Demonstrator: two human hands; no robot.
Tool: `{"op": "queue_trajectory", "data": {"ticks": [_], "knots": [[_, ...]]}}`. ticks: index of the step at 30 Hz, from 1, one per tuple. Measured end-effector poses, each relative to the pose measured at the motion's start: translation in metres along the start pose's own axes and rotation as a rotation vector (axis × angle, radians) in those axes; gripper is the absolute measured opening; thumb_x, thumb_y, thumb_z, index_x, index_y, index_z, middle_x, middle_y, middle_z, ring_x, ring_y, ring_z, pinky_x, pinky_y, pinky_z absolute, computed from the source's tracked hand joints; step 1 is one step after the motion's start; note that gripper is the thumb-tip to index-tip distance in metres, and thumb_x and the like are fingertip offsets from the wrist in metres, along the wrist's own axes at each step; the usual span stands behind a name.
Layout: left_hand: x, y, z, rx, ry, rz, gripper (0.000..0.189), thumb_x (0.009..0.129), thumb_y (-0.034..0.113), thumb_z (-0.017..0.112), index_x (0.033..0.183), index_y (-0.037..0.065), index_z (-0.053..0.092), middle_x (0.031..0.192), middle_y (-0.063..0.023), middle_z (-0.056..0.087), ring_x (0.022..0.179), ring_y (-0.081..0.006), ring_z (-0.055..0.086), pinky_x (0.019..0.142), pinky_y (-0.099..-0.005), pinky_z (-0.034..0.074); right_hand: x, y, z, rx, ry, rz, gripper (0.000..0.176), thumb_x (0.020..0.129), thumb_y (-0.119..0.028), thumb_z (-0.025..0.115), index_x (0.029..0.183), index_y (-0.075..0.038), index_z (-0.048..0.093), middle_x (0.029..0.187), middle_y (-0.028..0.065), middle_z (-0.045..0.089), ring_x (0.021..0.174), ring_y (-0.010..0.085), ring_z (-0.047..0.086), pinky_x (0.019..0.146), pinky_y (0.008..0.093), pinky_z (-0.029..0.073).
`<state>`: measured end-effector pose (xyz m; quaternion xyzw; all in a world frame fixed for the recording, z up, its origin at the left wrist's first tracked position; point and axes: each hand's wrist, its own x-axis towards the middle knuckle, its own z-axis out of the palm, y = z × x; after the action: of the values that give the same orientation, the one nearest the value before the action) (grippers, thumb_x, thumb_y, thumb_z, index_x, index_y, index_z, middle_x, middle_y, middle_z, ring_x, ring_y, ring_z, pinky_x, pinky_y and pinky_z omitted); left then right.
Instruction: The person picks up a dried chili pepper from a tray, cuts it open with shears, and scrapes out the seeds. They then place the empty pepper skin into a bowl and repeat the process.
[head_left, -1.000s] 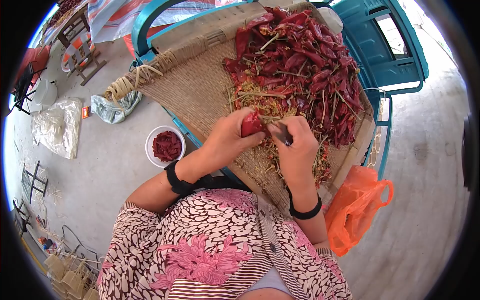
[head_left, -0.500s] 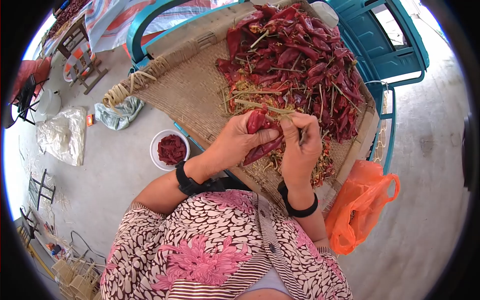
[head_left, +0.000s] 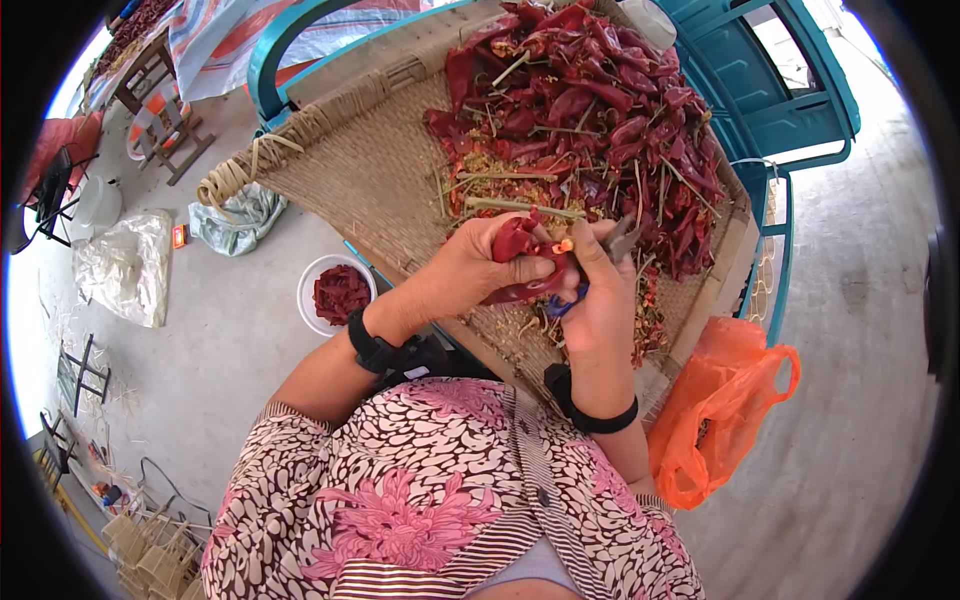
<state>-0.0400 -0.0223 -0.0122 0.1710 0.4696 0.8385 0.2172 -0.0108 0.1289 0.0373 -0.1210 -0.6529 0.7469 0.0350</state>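
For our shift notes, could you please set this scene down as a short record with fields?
left hand: holding a red pepper
right hand: holding a blue-handled metal tool, probably scissors
woven tray: pepper pile, seeds and loose stems
white bowl: dark red pieces inside
orange bag: beside the tray, at picture right

Curls left hand [head_left: 478, 268] just beside right hand [head_left: 600, 297], pointing left thumb [head_left: 530, 268] across toward it; holds right thumb [head_left: 593, 254] raised, angling both forearms [head_left: 325, 375] inward.
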Motion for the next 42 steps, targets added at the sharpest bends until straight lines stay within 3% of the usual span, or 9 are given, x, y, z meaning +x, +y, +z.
{"op": "queue_trajectory", "data": {"ticks": [5, 10, 16, 19, 22, 25, 35, 37, 42], "knots": [[0.002, -0.003, -0.005, 0.419, 0.037, -0.077, 0.017, 0.088, 0.013, 0.069, 0.099, 0.005, 0.059, 0.084, 0.0031, 0.059, 0.081, -0.0051, 0.053, 0.074, -0.0232, 0.046, 0.006, 0.008, -0.006, -0.965, -0.109, -0.970, 0.007, 0.087, -0.008, 0.067, 0.089, -0.005, 0.061, 0.084, 0.0015, 0.062, 0.062, 0.0119, 0.056, 0.053, 0.0257, 0.044], [-0.007, -0.009, 0.008, 0.390, 0.066, -0.077, 0.015, 0.089, 0.011, 0.068, 0.099, 0.005, 0.059, 0.086, 0.0016, 0.060, 0.082, -0.0064, 0.055, 0.075, -0.0237, 0.047, -0.007, -0.015, 0.010, -0.242, -0.106, -0.710, 0.006, 0.092, -0.008, 0.062, 0.090, -0.004, 0.058, 0.084, 0.0058, 0.062, 0.067, 0.0092, 0.057, 0.056, 0.0232, 0.046], [-0.023, -0.001, 0.004, 0.031, 0.055, 0.101, 0.017, 0.090, 0.010, 0.065, 0.104, 0.004, 0.057, 0.092, -0.0027, 0.066, 0.087, -0.0088, 0.061, 0.077, -0.0244, 0.049, 0.013, -0.022, -0.041, -0.928, 0.075, -0.310, 0.020, 0.095, -0.023, 0.059, 0.092, -0.003, 0.060, 0.088, 0.0060, 0.060, 0.064, 0.0066, 0.055, 0.057, 0.0237, 0.045], [-0.045, 0.029, -0.006, 0.090, 0.057, -0.016, 0.022, 0.088, 0.008, 0.067, 0.106, 0.004, 0.055, 0.093, -0.0049, 0.066, 0.085, -0.0105, 0.062, 0.072, -0.0238, 0.049, 0.031, 0.004, -0.062, -1.254, 0.065, -0.677, 0.021, 0.093, -0.025, 0.062, 0.098, -0.004, 0.064, 0.079, 0.0050, 0.059, 0.064, 0.0101, 0.055, 0.060, 0.0262, 0.044], [-0.087, 0.050, -0.046, 0.155, -0.007, -0.004, 0.017, 0.089, 0.006, 0.065, 0.105, 0.005, 0.058, 0.093, -0.0004, 0.064, 0.081, -0.0053, 0.061, 0.053, -0.0175, 0.044, 0.015, -0.008, -0.056, -1.085, 0.150, -0.281, 0.020, 0.092, -0.023, 0.062, 0.102, -0.005, 0.065, 0.076, 0.0055, 0.059, 0.069, 0.0149, 0.054, 0.068, 0.0292, 0.044], [-0.133, 0.076, -0.093, 0.332, 0.012, -0.261, 0.023, 0.083, 0.004, 0.071, 0.103, 0.004, 0.060, 0.092, -0.0016, 0.066, 0.083, -0.0080, 0.062, 0.070, -0.0210, 0.049, 0.009, 0.001, -0.069, -1.079, 0.106, -0.210, 0.020, 0.092, -0.022, 0.061, 0.101, -0.004, 0.065, 0.078, 0.0044, 0.060, 0.070, 0.0125, 0.053, 0.068, 0.0277, 0.044], [-0.191, -0.166, -0.269, 0.579, 0.653, -0.562, 0.059, 0.072, 0.017, 0.079, 0.124, 0.007, 0.054, 0.102, -0.0075, 0.065, 0.093, -0.0172, 0.061, 0.085, -0.0301, 0.050, 0.011, 0.011, -0.040, -1.057, -0.064, -0.266, 0.015, 0.091, -0.017, 0.062, 0.098, -0.004, 0.064, 0.077, 0.0013, 0.058, 0.069, 0.0083, 0.050, 0.065, 0.0245, 0.042], [-0.205, -0.224, -0.291, 1.422, 0.830, -0.450, 0.084, 0.069, 0.020, 0.080, 0.141, 0.007, 0.038, 0.111, -0.0138, 0.064, 0.101, -0.0234, 0.062, 0.088, -0.0315, 0.050, 0.014, 0.009, -0.037, -1.155, -0.122, -0.422, 0.015, 0.091, -0.017, 0.063, 0.097, -0.003, 0.063, 0.079, 0.0069, 0.062, 0.068, 0.0140, 0.055, 0.064, 0.0272, 0.045], [-0.160, -0.168, -0.256, 0.578, 0.741, -0.402, 0.060, 0.079, 0.021, 0.069, 0.130, -0.001, 0.049, 0.108, -0.0153, 0.066, 0.097, -0.0223, 0.063, 0.088, -0.0328, 0.050, 0.029, -0.004, -0.043, -1.127, -0.114, -0.265, 0.020, 0.092, -0.022, 0.062, 0.099, -0.004, 0.063, 0.084, 0.0118, 0.062, 0.073, 0.0259, 0.060, 0.067, 0.0348, 0.046]]}}
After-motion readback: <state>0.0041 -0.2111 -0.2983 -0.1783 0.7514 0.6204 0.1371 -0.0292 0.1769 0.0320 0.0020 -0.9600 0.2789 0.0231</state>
